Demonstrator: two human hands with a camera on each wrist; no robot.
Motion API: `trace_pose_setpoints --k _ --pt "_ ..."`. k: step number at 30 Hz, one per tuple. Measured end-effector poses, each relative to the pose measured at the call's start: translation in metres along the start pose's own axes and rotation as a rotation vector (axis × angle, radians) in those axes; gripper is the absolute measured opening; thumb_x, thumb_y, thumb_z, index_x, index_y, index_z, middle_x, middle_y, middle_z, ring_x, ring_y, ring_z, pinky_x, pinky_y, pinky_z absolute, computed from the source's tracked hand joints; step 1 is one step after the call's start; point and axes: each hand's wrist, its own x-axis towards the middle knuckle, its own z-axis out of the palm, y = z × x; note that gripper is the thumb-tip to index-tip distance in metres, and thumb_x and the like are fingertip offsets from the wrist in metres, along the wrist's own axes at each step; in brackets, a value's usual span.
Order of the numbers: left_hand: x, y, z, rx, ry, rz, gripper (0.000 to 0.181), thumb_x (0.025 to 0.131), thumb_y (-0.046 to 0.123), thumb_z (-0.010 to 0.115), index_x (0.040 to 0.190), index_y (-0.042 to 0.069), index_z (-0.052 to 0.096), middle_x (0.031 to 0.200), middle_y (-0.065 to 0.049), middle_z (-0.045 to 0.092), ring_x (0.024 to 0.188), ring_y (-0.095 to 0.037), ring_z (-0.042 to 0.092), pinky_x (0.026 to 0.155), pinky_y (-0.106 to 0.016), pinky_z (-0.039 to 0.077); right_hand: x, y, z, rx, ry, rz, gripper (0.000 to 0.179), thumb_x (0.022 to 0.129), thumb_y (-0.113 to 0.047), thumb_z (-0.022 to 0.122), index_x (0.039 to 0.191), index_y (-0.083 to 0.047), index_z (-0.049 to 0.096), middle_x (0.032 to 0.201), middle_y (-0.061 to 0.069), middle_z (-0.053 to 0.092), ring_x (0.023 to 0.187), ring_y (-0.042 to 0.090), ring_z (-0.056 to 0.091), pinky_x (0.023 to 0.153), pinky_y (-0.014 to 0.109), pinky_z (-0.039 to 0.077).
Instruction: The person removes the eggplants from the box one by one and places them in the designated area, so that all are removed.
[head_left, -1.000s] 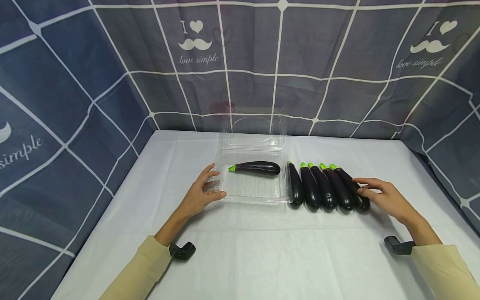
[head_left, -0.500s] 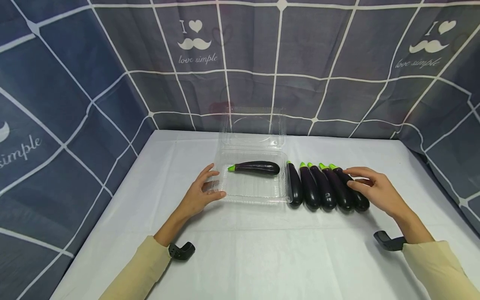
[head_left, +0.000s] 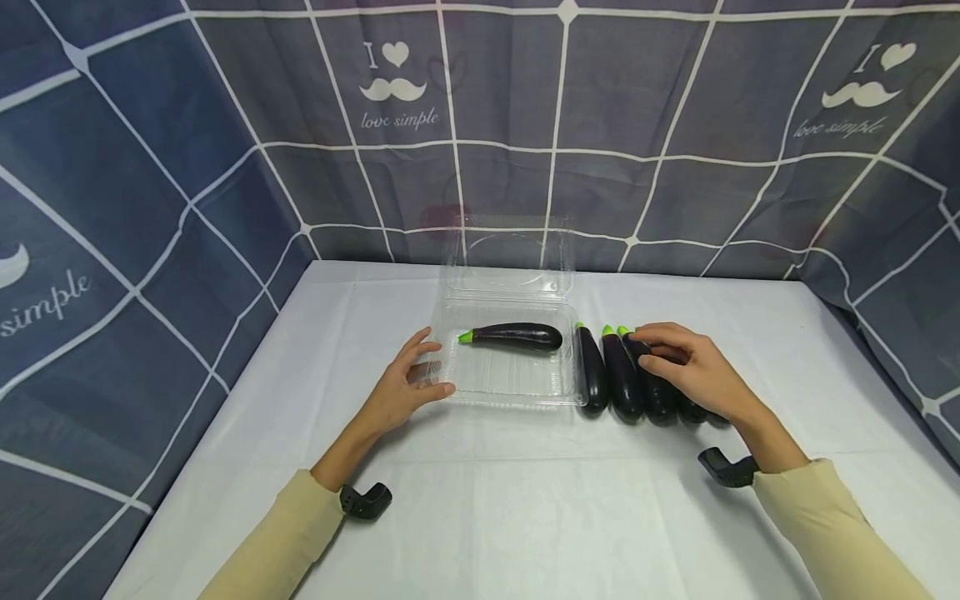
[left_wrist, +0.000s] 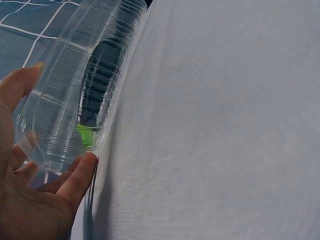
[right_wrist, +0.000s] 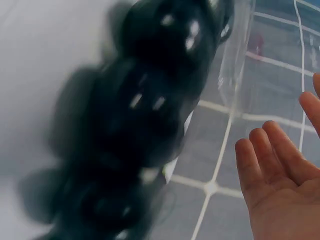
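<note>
A clear plastic clamshell container [head_left: 502, 377] lies on the white cloth with its lid [head_left: 506, 285] raised at the back. Inside, toward the rear, one eggplant [head_left: 519, 336] lies crosswise, green stem end to the left. My left hand [head_left: 400, 388] grips the container's left side, its fingers and thumb spread around the front left corner. Right of the container, several more eggplants [head_left: 621, 379] lie side by side in a row, stem ends pointing away. Over the right part of that row hovers my right hand [head_left: 692, 367], fingers slightly bent and holding nothing; it hides some of the eggplants.
White cloth [head_left: 540, 508] covers the table. A dark grey curtain with white grid lines [head_left: 502, 92] hangs behind and along both sides. Black wrist cameras [head_left: 367, 502] are strapped at both cuffs.
My right hand has moved left across the row, from the rightmost eggplant toward the middle ones. The left hand, the container and the eggplant in it have stayed in place.
</note>
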Motion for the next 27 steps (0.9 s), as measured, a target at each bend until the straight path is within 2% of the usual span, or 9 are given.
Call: trace_pose_setpoints --k 4,7,10,14,20,27 --pt "0.000 0.000 0.000 -0.002 -0.004 0.006 0.072 0.086 0.020 0.080 0.145 0.001 0.044 0.164 -0.002 0.012 0.137 -0.043 0.035 0.106 -0.056 0.037 0.012 -0.010 0.014 0.054 -0.041 0.010 0.030 0.097 -0.010 0.064 0.127 -0.007 0.065 0.134 0.011 0.054 0.116 0.009 0.055 0.097 0.020 0.044" --pt "0.001 -0.001 0.000 -0.006 -0.001 0.004 0.071 0.086 0.020 0.080 0.144 0.001 0.045 0.164 -0.002 0.012 0.138 -0.044 0.034 0.106 -0.056 0.036 0.021 -0.017 0.025 0.113 -0.074 0.025 0.030 0.098 -0.012 0.063 0.128 -0.005 0.064 0.136 0.009 0.053 0.118 0.017 0.056 0.097 0.020 0.045" --pt "0.001 -0.002 0.000 -0.010 -0.001 0.004 0.070 0.086 0.019 0.080 0.144 0.001 0.045 0.164 -0.002 0.012 0.138 -0.045 0.033 0.107 -0.057 0.035 0.030 -0.024 0.037 0.150 -0.104 0.012 0.032 0.098 -0.012 0.063 0.129 -0.002 0.063 0.136 0.012 0.053 0.122 0.023 0.053 0.103 0.030 0.043" --pt "0.001 -0.002 -0.001 -0.013 -0.002 0.005 0.069 0.086 0.017 0.079 0.144 0.001 0.045 0.164 -0.002 0.012 0.138 -0.045 0.033 0.107 -0.057 0.036 0.045 -0.032 0.053 0.164 -0.145 -0.020 0.032 0.098 -0.011 0.063 0.128 -0.002 0.063 0.136 0.015 0.053 0.129 0.024 0.046 0.110 0.047 0.035" --pt "0.001 -0.002 0.000 -0.012 -0.002 0.008 0.070 0.086 0.018 0.079 0.144 0.001 0.045 0.164 -0.001 0.013 0.137 -0.044 0.035 0.105 -0.057 0.037 0.066 -0.038 0.076 0.091 -0.181 -0.033 0.033 0.096 -0.014 0.065 0.127 -0.004 0.065 0.134 0.008 0.054 0.130 0.025 0.045 0.111 0.051 0.031" --pt "0.001 -0.001 0.000 -0.016 -0.001 0.015 0.071 0.085 0.019 0.080 0.144 0.000 0.045 0.164 -0.002 0.013 0.134 -0.041 0.040 0.103 -0.054 0.041 0.088 -0.042 0.096 -0.022 -0.200 -0.022 0.034 0.093 -0.011 0.067 0.126 -0.003 0.065 0.135 0.011 0.053 0.128 0.030 0.045 0.105 0.057 0.035"
